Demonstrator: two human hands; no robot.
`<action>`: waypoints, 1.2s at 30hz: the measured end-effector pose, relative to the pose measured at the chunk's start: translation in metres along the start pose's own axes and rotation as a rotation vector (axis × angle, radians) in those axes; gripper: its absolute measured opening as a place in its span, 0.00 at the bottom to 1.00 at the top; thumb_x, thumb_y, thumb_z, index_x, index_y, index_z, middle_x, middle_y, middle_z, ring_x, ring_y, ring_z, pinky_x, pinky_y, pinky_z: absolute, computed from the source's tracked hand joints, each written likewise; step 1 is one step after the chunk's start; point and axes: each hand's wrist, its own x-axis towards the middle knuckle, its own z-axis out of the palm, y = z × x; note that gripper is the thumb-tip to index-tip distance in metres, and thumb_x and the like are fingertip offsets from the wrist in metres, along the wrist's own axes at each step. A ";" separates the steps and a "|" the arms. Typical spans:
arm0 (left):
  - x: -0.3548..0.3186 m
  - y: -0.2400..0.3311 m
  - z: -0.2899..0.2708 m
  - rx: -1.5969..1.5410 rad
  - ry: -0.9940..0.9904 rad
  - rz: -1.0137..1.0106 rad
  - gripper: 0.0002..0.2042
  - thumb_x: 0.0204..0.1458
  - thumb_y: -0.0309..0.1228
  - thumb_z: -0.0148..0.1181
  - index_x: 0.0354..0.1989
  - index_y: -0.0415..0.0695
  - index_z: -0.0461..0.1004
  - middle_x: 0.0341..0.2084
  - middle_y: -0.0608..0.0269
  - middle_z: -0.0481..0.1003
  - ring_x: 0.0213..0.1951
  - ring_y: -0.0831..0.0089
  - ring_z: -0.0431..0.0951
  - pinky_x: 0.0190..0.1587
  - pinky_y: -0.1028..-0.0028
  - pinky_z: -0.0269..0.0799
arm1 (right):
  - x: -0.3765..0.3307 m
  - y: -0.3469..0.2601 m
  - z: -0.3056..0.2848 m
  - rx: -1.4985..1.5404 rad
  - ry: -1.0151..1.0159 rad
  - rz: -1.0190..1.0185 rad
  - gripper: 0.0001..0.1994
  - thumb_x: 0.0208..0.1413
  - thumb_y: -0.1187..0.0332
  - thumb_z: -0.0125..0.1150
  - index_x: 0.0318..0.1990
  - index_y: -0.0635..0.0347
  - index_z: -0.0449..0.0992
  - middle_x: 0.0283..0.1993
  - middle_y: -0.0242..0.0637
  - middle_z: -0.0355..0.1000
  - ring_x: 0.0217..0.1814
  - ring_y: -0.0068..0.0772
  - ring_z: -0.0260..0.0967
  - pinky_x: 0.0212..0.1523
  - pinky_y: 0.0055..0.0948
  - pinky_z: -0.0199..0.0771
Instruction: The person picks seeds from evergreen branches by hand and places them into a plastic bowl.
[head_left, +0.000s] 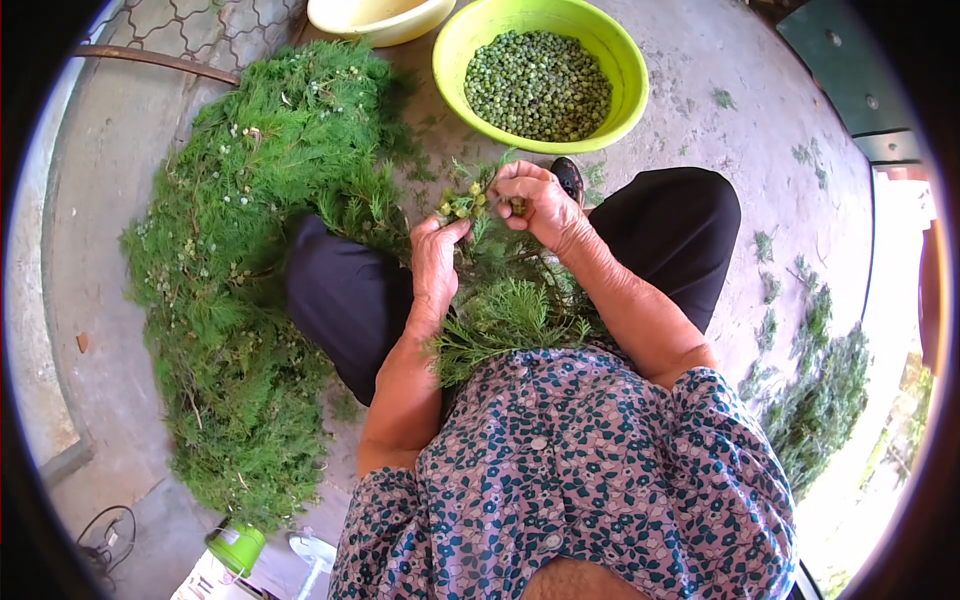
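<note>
My left hand (pixel 435 260) is closed on a leafy evergreen sprig (pixel 480 230) that bears yellow-green seed cones (pixel 463 203). Close to its right, my right hand (pixel 540 200) has its fingers curled together by the sprig's tip, with a few green seed cones (pixel 517 206) showing in them. More cut evergreen foliage (pixel 515 318) lies across my lap, under both hands. Beyond the hands stands a lime-green basin (pixel 628 112), holding a broad layer of loose round green cones (pixel 540 85).
A large heap of evergreen branches (pixel 230 270) fills the floor at my left. At the far side is a cream basin (pixel 385 25). Stripped-looking sprigs (pixel 825 370) lie at the right. A small green bucket (pixel 237 548) stands at the lower left.
</note>
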 end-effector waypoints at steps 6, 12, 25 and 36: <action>0.003 0.002 0.000 -0.165 -0.028 -0.167 0.05 0.41 0.27 0.53 0.22 0.37 0.71 0.17 0.68 0.69 0.22 0.79 0.65 0.29 0.79 0.58 | 0.001 0.004 0.004 -0.590 -0.043 -0.095 0.12 0.50 0.71 0.55 0.43 0.59 0.72 0.23 0.23 0.65 0.22 0.13 0.56 0.20 0.16 0.58; 0.003 0.003 -0.002 -0.045 -0.059 -0.102 0.06 0.40 0.27 0.54 0.22 0.37 0.70 0.17 0.68 0.70 0.21 0.79 0.64 0.27 0.78 0.58 | 0.006 -0.007 0.006 -0.979 -0.263 -0.367 0.12 0.51 0.70 0.54 0.43 0.60 0.71 0.25 0.25 0.67 0.26 0.14 0.58 0.30 0.20 0.64; 0.002 0.012 0.005 -0.044 -0.002 -0.179 0.08 0.43 0.29 0.55 0.20 0.36 0.71 0.20 0.66 0.68 0.25 0.73 0.66 0.33 0.75 0.60 | 0.013 0.032 0.005 -1.287 0.370 -0.815 0.07 0.44 0.71 0.56 0.32 0.61 0.69 0.30 0.43 0.69 0.35 0.48 0.66 0.37 0.37 0.67; 0.004 -0.002 -0.004 -0.313 0.081 -0.362 0.09 0.43 0.29 0.57 0.31 0.37 0.74 0.38 0.62 0.63 0.39 0.75 0.65 0.45 0.76 0.57 | 0.006 -0.009 -0.017 0.015 -0.026 -0.058 0.07 0.49 0.71 0.56 0.36 0.57 0.67 0.27 0.31 0.67 0.20 0.20 0.61 0.13 0.17 0.56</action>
